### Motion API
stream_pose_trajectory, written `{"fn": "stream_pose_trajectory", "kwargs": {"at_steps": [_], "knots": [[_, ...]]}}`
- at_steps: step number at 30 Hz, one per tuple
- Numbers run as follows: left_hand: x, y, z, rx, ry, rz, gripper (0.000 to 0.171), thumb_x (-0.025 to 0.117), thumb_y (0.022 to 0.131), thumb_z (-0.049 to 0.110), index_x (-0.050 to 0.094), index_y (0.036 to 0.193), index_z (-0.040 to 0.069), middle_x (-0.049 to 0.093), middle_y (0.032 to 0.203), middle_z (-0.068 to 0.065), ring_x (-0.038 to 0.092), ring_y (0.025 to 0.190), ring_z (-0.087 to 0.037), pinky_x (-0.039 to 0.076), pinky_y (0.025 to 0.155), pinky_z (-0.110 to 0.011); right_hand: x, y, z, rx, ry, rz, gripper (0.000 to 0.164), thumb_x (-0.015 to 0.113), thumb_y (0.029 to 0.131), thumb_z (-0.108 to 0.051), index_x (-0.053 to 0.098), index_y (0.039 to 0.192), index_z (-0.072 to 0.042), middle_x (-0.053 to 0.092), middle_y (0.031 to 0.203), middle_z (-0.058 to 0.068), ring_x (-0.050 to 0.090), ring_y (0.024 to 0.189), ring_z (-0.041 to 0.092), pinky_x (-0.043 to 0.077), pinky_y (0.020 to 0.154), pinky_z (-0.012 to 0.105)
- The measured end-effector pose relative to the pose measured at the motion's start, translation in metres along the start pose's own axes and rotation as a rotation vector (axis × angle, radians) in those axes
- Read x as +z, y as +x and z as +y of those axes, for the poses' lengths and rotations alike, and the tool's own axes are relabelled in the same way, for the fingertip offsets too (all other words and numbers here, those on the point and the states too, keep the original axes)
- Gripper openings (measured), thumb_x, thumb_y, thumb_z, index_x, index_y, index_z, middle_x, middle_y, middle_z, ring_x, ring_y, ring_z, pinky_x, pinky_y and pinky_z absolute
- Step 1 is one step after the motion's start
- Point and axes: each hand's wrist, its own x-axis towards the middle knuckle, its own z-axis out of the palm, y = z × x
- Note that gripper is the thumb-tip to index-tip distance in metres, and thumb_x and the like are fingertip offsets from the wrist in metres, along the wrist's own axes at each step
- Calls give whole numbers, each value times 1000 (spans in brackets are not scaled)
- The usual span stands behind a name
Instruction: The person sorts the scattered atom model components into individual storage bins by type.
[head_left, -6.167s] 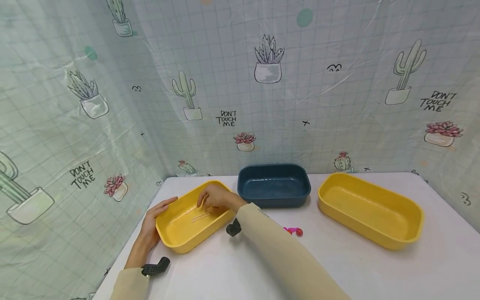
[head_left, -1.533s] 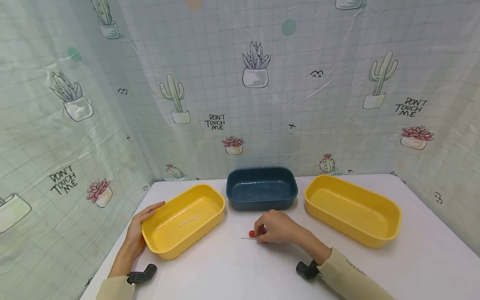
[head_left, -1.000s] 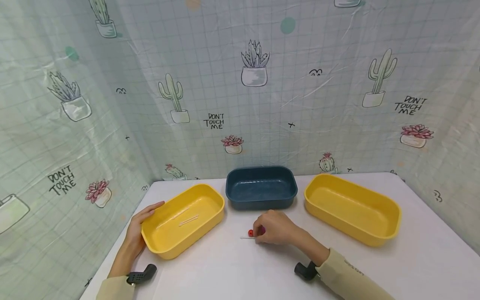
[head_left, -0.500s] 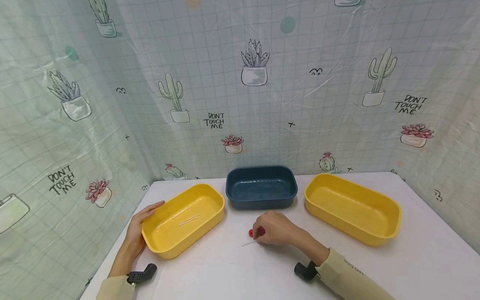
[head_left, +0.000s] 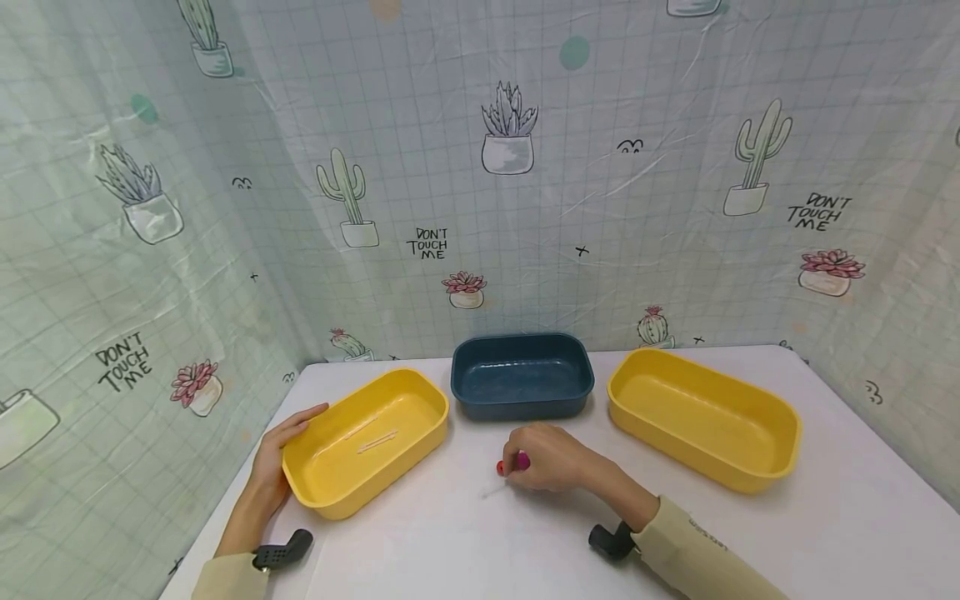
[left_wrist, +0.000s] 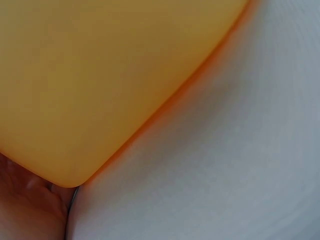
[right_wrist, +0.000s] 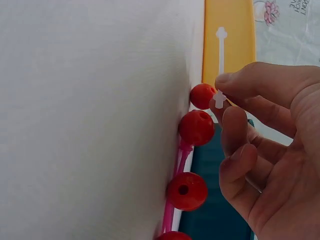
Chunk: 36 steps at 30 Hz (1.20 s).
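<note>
White stick point(right_wrist: 221, 52) pinched in the right-hand grip point(head_left: 551, 457)

The thumb covers part of the stick, which blurs in the head view. Near it on the tabletop point(head_left: 420, 550), red balls point(right_wrist: 187, 191) lie with pink rods point(right_wrist: 168, 216); the lowest ball is cut off. The left-hand grip point(head_left: 273, 457) rests against the left yellow tray point(head_left: 397, 467), fingers straight, thumb hard to make out.

Knob-ended white rod point(right_wrist: 221, 52) between right-hand fingers point(right_wrist: 267, 82)
</note>
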Motion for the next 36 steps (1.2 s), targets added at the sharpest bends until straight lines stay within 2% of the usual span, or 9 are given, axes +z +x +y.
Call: {"fn": "stream_pose_trajectory", "kwargs": {"at_steps": [14, 26, 29, 36], "knots": [[0, -1, 1, -14, 5, 10, 48, 36, 111, 26, 46, 156, 10, 64, 136, 17, 65, 123, -2, 54, 102, -21, -10, 1, -1, 27, 108, 9, 8, 77, 87, -15, 78, 86, -23, 69, 80, -18, 52, 68, 4, 47, 61, 18], [-1, 0, 0, -8, 13, 2, 48, 35, 112, 25, 46, 156, 10, 64, 136, 18, 64, 123, -2, 54, 102, -20, -16, 1, 0, 11, 165, 47, 5, 79, 90, -15, 77, 88, -19, 71, 85, -13, 54, 67, 2, 50, 62, 19], [0, 0, 1, -8, 9, 3, 48, 35, 112, 25, 46, 156, 10, 64, 135, 18, 65, 123, -2, 54, 102, -20, -17, 1, 1, 9, 195, 52, 2, 78, 91, -14, 77, 92, -16, 72, 88, -10, 55, 65, 4, 51, 59, 19], [0, 0, 0, -8, 15, 6, 48, 35, 112, 25, 45, 156, 10, 64, 135, 18, 65, 123, -1, 54, 102, -20, -18, 1, 2, 6, 202, 58, 10, 74, 94, -13, 79, 102, -15, 74, 94, -8, 54, 62, 6, 49, 56, 20]]}}
